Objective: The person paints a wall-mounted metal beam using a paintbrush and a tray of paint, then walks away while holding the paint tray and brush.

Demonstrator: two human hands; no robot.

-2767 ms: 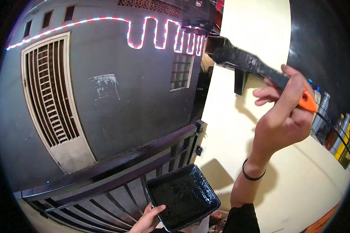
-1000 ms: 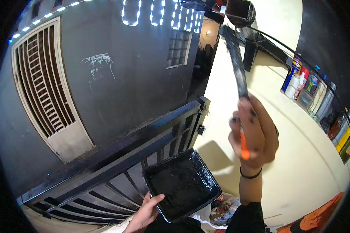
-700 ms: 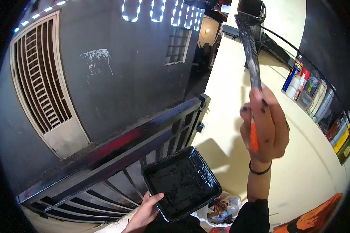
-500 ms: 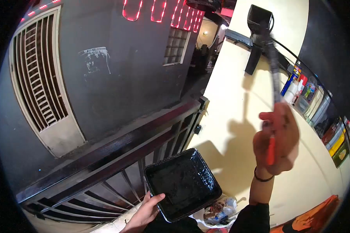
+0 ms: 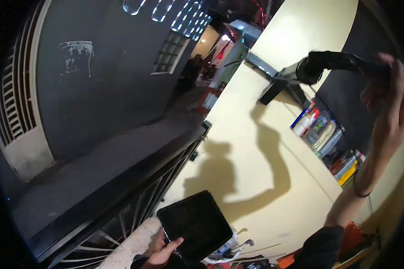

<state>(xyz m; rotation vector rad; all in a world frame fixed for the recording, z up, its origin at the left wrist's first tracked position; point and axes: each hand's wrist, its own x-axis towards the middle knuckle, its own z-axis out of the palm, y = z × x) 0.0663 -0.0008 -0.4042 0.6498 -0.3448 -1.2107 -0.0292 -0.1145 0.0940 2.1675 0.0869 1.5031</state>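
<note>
My left hand (image 5: 166, 252) grips a square black tray (image 5: 195, 226) by its near left edge, thumb over the rim. Dark, wet-looking paint coats its inside. Raised at the upper right, my right hand (image 5: 393, 96) is closed around a red-handled tool coated in black, seemingly a paint roller (image 5: 343, 60). Motion blur smears both. The tool's far end meets or overlaps the black metal bracket (image 5: 274, 92) on top of the cream wall (image 5: 242, 157); I cannot tell whether it touches.
A dark metal gate (image 5: 139, 201) runs along the left, with a grey building wall (image 5: 107, 89) beyond it. Bottles and containers (image 5: 316, 127) stand on a ledge at right. Below the tray lies a white plastic bag (image 5: 222, 255) with rubbish.
My right hand has swung up and right, turning the roller from upright to nearly level. The view has shifted rightward. The tray stays in my left hand, now lower in view.
</note>
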